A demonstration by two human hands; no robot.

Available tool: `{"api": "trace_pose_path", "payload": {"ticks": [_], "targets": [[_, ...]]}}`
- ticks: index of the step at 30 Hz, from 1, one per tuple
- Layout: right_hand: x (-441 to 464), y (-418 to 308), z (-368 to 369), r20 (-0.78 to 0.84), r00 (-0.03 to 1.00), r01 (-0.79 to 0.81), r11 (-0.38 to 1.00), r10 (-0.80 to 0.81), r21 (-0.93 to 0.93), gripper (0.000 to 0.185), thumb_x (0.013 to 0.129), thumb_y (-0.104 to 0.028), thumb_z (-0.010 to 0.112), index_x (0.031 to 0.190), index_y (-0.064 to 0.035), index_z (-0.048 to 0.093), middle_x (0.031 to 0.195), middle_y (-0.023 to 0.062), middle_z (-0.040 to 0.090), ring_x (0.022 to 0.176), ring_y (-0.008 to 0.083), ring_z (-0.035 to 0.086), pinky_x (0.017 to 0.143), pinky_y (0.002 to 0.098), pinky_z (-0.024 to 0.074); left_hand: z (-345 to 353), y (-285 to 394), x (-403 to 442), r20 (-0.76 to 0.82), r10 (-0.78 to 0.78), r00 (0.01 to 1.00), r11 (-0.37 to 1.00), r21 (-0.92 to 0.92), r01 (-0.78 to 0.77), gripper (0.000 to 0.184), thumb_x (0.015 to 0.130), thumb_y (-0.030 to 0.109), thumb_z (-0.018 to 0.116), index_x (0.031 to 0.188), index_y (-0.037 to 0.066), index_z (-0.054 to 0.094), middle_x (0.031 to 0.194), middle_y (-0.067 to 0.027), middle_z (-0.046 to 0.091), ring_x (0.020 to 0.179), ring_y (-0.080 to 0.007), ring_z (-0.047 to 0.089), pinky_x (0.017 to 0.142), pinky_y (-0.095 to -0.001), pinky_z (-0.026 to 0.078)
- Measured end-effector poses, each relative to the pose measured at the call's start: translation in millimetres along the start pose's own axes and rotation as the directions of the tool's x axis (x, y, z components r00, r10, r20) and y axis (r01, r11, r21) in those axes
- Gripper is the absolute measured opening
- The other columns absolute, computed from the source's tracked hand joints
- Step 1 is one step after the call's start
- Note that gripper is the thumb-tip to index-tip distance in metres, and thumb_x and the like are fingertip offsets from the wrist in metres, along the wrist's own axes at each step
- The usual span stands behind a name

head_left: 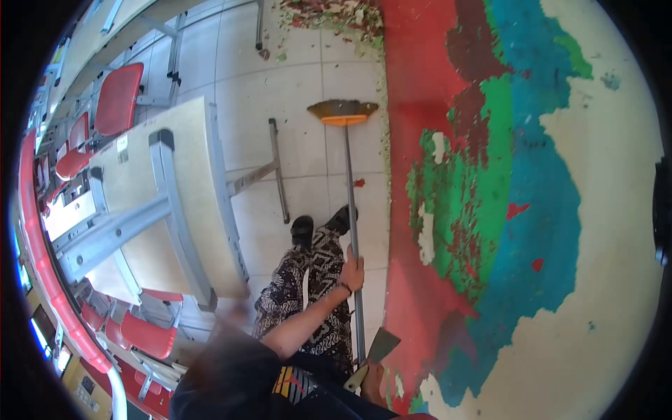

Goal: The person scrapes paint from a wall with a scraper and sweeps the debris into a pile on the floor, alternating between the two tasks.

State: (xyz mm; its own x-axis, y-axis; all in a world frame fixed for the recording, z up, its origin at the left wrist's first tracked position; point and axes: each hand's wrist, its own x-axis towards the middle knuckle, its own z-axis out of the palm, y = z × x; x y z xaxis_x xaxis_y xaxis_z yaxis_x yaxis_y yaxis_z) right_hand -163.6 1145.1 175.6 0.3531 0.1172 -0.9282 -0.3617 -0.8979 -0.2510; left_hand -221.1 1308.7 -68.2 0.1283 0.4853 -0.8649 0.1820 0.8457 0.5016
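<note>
A long-handled broom reaches forward across the tiled floor, its orange head and dark bristles resting near the base of the wall. My left hand is wrapped around the middle of the grey handle, a dark band at its wrist. Close to my body, my right hand grips a putty knife with a wide metal blade and pale handle. The broom handle's upper end runs to this same hand; how the fingers hold it is partly hidden.
To the right rises a wall with peeling red, green and blue paint. Paint flakes lie heaped farther ahead, with a red chip nearer. Upended tables with metal legs and red chairs crowd the left.
</note>
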Motion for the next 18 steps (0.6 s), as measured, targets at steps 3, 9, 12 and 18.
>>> {"api": "trace_pose_path", "payload": {"ticks": [3, 9, 12, 18], "targets": [[19, -39, -6, -0.022, 0.999, -0.028, 0.998, 0.029, 0.055, 0.032, 0.089, -0.023, 0.045, 0.066, -0.0014, 0.052, 0.061, 0.0092, 0.055, 0.05, 0.0157, 0.051, 0.048, 0.0287, 0.0406, 22, 10, 29, -0.13, 0.074, 0.989, 0.98, 0.196, -0.047, 0.061, 0.096, 0.025, 0.039, 0.144, 0.002, 0.01, 0.068, -0.025, 0.061, 0.064, -0.0412, 0.061, 0.058, -0.0484, 0.048], [100, -174, 66, 0.079, 0.993, 0.075, 0.988, -0.086, 0.138, 0.028, 0.089, -0.026, 0.047, 0.075, -0.0021, 0.051, 0.071, 0.0133, 0.06, 0.054, 0.0188, 0.055, 0.051, 0.0297, 0.0449, -5, 153, 163, -0.19, 0.176, 0.966, 0.96, 0.25, -0.126, 0.059, 0.094, 0.023, 0.04, 0.14, -0.003, 0.012, 0.086, -0.0344, 0.06, 0.083, -0.0488, 0.059, 0.074, -0.0529, 0.047], [137, -256, 122, 0.07, 0.997, 0.027, 0.98, -0.041, 0.198, 0.028, 0.089, -0.027, 0.047, 0.075, -0.0035, 0.051, 0.072, 0.0141, 0.062, 0.054, 0.0192, 0.055, 0.051, 0.0291, 0.0452, -42, 239, 231, -0.233, 0.212, 0.949, 0.936, 0.329, -0.128, 0.059, 0.094, 0.022, 0.039, 0.14, -0.004, 0.012, 0.087, -0.0347, 0.06, 0.083, -0.0488, 0.059, 0.074, -0.0523, 0.048], [163, -379, 197, 0.076, 0.996, 0.042, 0.997, -0.047, 0.065, 0.028, 0.09, -0.026, 0.044, 0.07, -0.0075, 0.051, 0.07, 0.0107, 0.062, 0.048, 0.0127, 0.049, 0.045, 0.0273, 0.0409, -83, 362, 307, -0.174, 0.154, 0.973, 0.942, 0.322, -0.091, 0.058, 0.093, 0.021, 0.038, 0.138, -0.008, 0.015, 0.087, -0.0349, 0.06, 0.08, -0.0482, 0.06, 0.071, -0.0523, 0.049]]}}
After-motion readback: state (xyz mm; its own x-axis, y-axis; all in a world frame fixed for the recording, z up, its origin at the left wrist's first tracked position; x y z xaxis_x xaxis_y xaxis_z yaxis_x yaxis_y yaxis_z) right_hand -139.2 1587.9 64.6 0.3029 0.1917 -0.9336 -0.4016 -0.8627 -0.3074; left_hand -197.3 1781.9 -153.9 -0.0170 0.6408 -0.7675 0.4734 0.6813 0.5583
